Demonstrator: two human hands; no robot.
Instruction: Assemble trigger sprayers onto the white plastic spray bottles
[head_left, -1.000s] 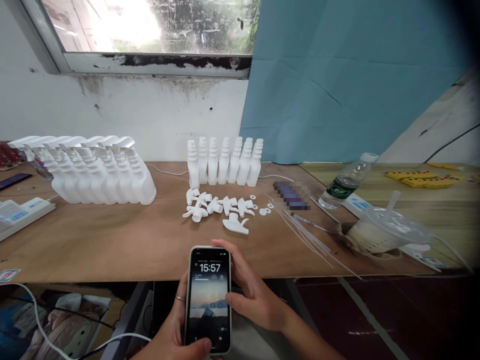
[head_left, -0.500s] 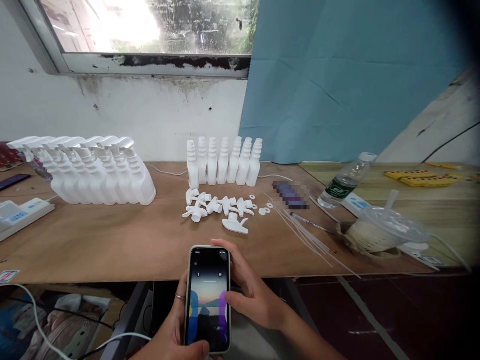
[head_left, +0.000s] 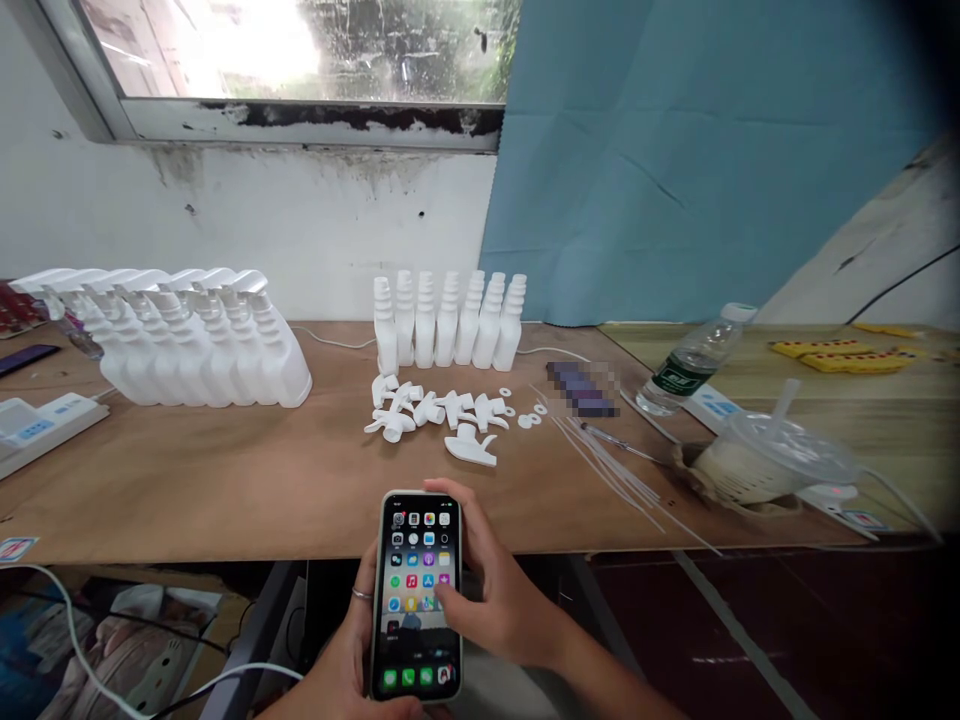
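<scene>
A smartphone [head_left: 412, 640] in a pale case is held upright at the table's front edge, its screen lit with rows of app icons. My left hand [head_left: 349, 655] grips its left side and lower end, a ring on one finger. My right hand [head_left: 495, 590] wraps the right side, fingers behind the top corner and thumb over the screen. Beyond the phone lie several white trigger spray heads [head_left: 427, 408] in a loose cluster. Behind them a row of white bottles without heads [head_left: 446, 325] stands upright. To the left, several white spray bottles with heads fitted [head_left: 210, 350] stand in a close row.
Thin clear tubes [head_left: 607, 470], small white rings [head_left: 529, 420] and a screwdriver-like tool [head_left: 619, 441] lie on the brown tabletop [head_left: 225, 490]. At right are a water bottle [head_left: 686, 365] and a lidded cup with a straw [head_left: 765, 460]. A power strip [head_left: 52, 430] sits at left.
The phone's screen has switched from a lock-screen picture to app icons. My right thumb has moved inward and slightly left over the screen. The bottles and parts stay where they were.
</scene>
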